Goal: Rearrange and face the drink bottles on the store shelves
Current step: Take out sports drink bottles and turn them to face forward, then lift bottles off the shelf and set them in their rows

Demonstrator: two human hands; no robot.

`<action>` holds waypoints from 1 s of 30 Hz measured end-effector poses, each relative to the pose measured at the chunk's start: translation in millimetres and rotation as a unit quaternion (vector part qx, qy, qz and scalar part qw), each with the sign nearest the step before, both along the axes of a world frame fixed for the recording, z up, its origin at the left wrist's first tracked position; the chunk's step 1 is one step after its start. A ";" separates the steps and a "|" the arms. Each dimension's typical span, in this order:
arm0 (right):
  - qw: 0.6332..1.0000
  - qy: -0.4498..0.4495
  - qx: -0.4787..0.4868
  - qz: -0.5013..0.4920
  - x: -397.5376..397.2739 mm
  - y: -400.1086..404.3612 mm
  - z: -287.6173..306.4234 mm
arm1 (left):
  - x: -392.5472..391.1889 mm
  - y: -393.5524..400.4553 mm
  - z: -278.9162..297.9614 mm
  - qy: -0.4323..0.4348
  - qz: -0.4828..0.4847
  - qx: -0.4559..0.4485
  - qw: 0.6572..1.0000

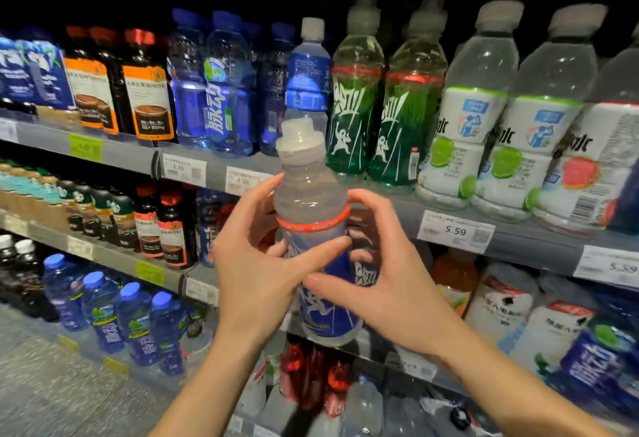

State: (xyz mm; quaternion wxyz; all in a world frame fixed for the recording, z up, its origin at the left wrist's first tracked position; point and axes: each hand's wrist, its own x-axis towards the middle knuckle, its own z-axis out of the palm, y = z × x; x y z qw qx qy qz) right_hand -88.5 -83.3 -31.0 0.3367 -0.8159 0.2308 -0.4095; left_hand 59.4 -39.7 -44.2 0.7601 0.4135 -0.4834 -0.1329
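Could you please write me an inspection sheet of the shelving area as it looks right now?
Surface: grey shelf edges carry price tags, one reading 5.59.
Job's things: blue-label bottle with a pale cap, held upright in front of the shelves; green-label bottles and white lime-label bottles stand in rows on the upper shelf.
Clutter: dark orange-label bottles and blue water bottles at left; some lean slightly.
Grippers: left hand and right hand both grip the held bottle, fingers curled round its label.
Cables: nothing seen.
Surroundings: speckled floor at lower left.
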 end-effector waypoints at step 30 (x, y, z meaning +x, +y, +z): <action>0.974 -0.082 0.163 -0.135 -48.0 -20.8 -123.8 | 3.9 -89.0 -135.6 -0.367 0.228 0.217 0.875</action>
